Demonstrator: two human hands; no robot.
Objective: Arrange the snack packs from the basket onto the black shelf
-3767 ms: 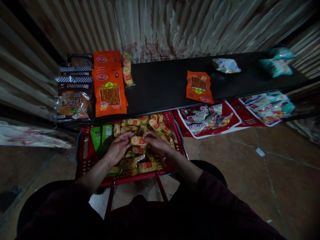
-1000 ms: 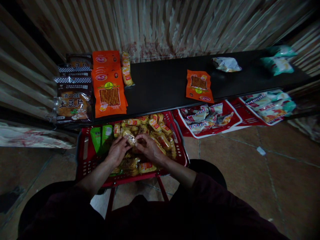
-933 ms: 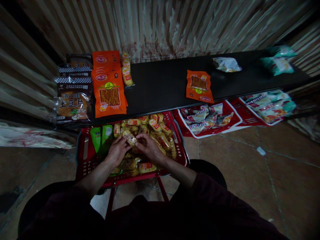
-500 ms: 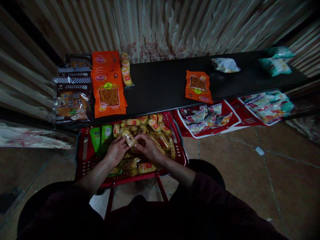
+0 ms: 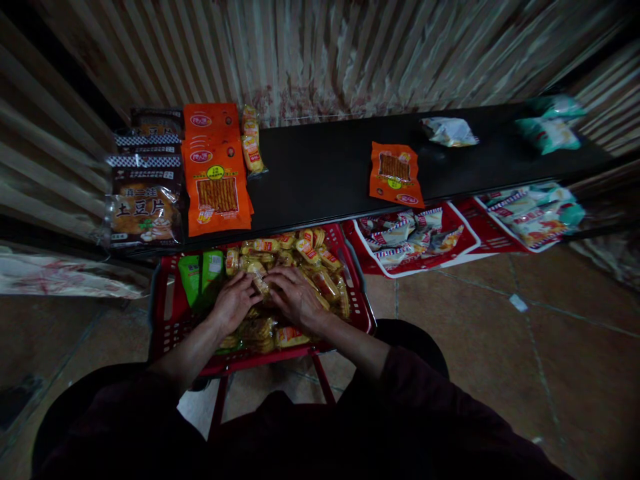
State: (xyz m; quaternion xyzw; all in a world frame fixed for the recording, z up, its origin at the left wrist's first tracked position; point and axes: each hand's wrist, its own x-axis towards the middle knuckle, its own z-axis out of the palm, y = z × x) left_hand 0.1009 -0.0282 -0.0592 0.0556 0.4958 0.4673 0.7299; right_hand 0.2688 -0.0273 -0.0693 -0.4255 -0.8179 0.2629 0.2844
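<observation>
A small clear packet of round yellow crackers is between my two hands, over a red basket. My left hand grips the packet's left side with its fingertips. From the right, my right hand has its fingers bent over the packet's other edge; its thumb is partly hidden. Many similar cracker packets with red and yellow labels fill the basket beneath. Green bags stand in its left part.
On a black shelf beyond the basket are dark brown bags, orange snack bags, cracker packets, a single orange bag, a white bag and teal bags. Right of my basket, red baskets hold more bags.
My right hand has turned flatter, its back more upward, and its fingers now reach further over the cracker packet. My left hand stays nearly in place.
</observation>
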